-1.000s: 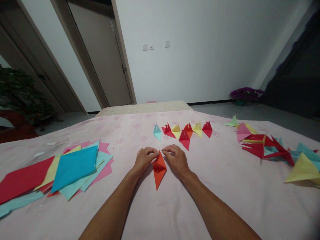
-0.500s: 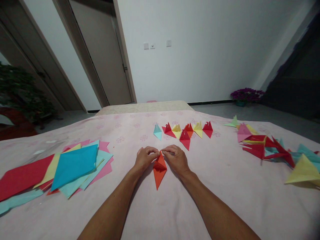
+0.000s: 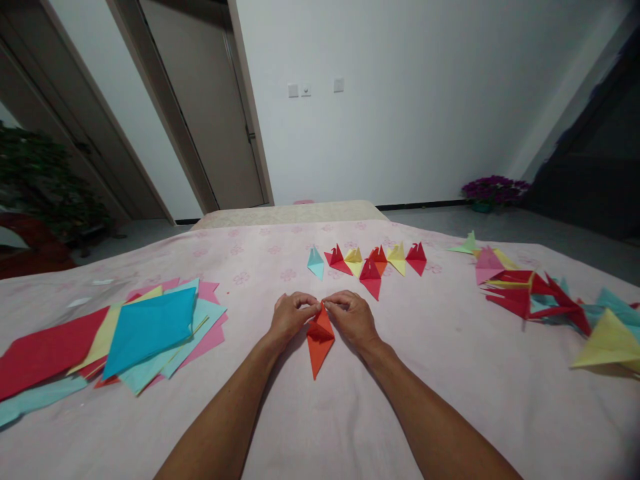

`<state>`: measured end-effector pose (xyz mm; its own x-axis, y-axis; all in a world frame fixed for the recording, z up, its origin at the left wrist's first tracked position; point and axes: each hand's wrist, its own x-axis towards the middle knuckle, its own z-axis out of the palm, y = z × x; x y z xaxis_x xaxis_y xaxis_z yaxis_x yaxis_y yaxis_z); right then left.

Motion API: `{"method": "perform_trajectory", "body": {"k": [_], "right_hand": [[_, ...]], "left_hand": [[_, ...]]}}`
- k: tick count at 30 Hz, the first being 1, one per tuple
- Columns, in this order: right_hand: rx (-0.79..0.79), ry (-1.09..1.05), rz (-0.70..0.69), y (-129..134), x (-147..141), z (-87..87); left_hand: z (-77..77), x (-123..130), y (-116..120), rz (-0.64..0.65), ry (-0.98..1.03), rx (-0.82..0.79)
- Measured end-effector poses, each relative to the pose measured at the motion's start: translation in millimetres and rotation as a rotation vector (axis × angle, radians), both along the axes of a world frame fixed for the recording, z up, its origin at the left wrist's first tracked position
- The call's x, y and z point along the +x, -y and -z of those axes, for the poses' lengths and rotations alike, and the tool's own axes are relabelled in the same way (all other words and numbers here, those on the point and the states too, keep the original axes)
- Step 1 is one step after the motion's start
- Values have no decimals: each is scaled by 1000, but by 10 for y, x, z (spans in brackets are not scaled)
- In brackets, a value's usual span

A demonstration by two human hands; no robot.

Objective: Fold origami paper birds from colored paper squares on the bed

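An orange folded paper [image 3: 320,341], shaped like a long diamond with a crease across its middle, lies in front of me with its lower point toward me. My left hand [image 3: 294,317] pinches its far tip from the left. From the right, my right hand [image 3: 353,317] pinches the same tip, and the fingertips of both hands nearly meet there. The very tip is mostly hidden by the fingers. Just beyond my right hand stands a red paper crane [image 3: 371,277], with a row of folded pieces behind it, including a light blue one [image 3: 315,263] and a yellow one [image 3: 397,258].
On the left is a loose stack of coloured paper sheets, topped by a blue sheet [image 3: 150,330] and a red sheet [image 3: 53,350]. A pile of folded paper pieces, among them a yellow one [image 3: 607,343], lies at right. A pink flowered cloth [image 3: 280,433] covers the table.
Both hands keep their pinch on the orange paper's far tip, with almost no visible movement. The whole view has shifted very slightly.
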<state>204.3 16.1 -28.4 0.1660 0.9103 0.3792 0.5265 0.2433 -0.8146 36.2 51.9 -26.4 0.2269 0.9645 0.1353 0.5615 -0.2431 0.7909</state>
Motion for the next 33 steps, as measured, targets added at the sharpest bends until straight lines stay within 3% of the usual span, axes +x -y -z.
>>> {"method": "perform_trajectory", "body": {"k": [22, 33], "right_hand": [[-110, -12, -36, -34, 5, -10], [44, 110, -34, -24, -65, 10]], "left_hand": [[20, -2, 18, 71, 60, 9], [-58, 44, 71, 81, 37, 3]]}}
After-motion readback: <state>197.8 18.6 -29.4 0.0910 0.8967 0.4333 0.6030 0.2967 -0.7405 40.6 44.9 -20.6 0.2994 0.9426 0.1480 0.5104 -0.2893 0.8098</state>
